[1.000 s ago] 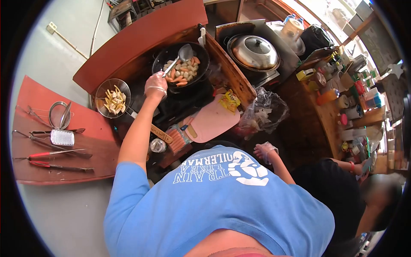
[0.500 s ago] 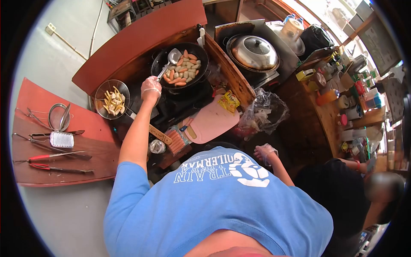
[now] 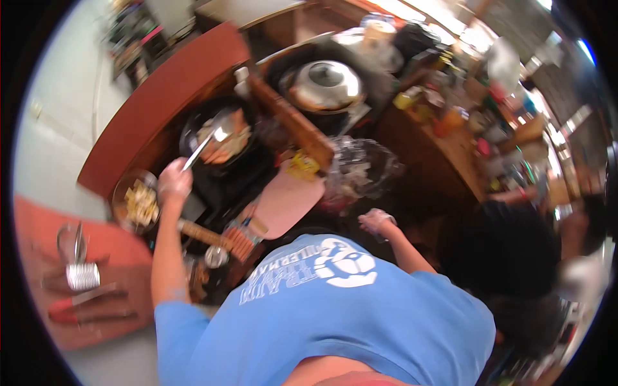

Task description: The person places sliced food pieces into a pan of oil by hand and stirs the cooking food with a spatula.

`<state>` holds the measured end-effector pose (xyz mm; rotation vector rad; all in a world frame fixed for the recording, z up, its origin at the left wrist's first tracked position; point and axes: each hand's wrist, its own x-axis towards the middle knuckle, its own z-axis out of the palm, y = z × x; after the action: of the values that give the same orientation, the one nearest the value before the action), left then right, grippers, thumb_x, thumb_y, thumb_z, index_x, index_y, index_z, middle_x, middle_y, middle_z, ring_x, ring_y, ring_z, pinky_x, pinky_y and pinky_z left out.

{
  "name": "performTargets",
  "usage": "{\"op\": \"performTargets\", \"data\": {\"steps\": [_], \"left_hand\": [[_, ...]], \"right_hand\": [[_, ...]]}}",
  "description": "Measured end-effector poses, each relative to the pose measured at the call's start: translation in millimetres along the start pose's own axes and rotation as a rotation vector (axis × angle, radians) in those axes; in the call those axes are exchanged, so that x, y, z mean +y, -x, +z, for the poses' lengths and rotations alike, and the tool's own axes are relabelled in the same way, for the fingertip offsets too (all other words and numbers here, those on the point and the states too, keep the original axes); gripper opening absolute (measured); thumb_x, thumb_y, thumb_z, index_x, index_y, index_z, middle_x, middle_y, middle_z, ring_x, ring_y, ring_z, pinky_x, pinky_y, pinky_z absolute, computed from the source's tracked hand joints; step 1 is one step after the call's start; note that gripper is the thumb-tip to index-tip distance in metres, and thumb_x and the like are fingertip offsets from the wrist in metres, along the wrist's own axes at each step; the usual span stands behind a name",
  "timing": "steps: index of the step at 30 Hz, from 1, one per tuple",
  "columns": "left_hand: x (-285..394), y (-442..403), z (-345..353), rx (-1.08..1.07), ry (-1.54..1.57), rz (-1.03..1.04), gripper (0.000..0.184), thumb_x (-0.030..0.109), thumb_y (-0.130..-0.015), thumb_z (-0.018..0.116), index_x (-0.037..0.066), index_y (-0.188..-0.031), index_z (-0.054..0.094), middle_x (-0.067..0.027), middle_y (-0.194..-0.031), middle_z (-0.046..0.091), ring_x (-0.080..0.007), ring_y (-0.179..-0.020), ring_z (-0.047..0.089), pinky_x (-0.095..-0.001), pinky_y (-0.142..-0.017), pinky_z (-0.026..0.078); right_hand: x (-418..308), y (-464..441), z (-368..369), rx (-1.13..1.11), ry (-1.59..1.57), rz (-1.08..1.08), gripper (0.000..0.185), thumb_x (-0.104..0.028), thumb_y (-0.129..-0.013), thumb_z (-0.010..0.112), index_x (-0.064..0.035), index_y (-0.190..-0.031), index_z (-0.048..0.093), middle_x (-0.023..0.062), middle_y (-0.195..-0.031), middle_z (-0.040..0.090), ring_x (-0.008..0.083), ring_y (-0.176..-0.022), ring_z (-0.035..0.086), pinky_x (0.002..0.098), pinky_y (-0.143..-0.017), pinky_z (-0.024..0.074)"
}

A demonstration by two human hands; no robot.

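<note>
My left hand [image 3: 175,181], in a clear plastic glove, is closed around the handle of a metal wok spatula [image 3: 197,149]. The spatula's broad head is over the dark wok [image 3: 188,140], among orange sausage pieces and pale chunks of food [image 3: 237,140]. Left of that hand, a wire strainer [image 3: 118,204] holds pale, stick-like cut pieces [image 3: 141,202]. My right hand [image 3: 375,222], also gloved, hangs in front of my body with its fingers curled; I see nothing in it. A pink cutting board [image 3: 286,204] lies between the two hands.
A yellow packet [image 3: 304,166] lies at the board's far end, beside a plastic bag [image 3: 360,168]. Pink sausages [image 3: 239,243] and a glass jar [image 3: 216,257] are close to me. A lidded pan [image 3: 326,83] stands beyond the wooden divider. Another person [image 3: 502,251] is at the right.
The whole view has shifted and blurred as my head turned. The spatula head has moved across the wok to the right, over the food. My right hand remains curled.
</note>
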<state>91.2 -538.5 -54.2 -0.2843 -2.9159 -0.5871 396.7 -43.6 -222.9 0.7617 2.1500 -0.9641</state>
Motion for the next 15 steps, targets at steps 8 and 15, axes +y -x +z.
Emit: {"op": "performTargets", "data": {"steps": [8,15], "left_hand": [[-53.5,7.9,-9.6,0.184,-0.490,0.119,0.023,0.009,-0.089,0.052,0.006,-0.108,0.064,-0.0205,-0.091,0.067,-0.0385,-0.084,0.065,-0.0480,-0.074,0.052],[-52.1,10.9,29.4,0.206,-0.140,-0.051,0.024,0.009,-0.082,0.053,-0.002,-0.096,0.068,-0.0248,-0.087,0.068,-0.0426,-0.082,0.065,-0.0478,-0.075,0.050]], "right_hand": [[-25.4,57.2,-17.8,0.078,0.228,0.094,0.037,-0.027,-0.080,0.049,0.0014,-0.075,0.073,0.0191,-0.073,0.070,0.0308,-0.075,0.071,0.0426,-0.074,0.0559],[-34.5,48.2,-0.2,0.164,0.193,-0.016,0.032,-0.023,-0.078,0.054,0.0019,-0.085,0.074,0.0236,-0.090,0.070,0.0320,-0.086,0.071,0.0442,-0.075,0.0553]]}}
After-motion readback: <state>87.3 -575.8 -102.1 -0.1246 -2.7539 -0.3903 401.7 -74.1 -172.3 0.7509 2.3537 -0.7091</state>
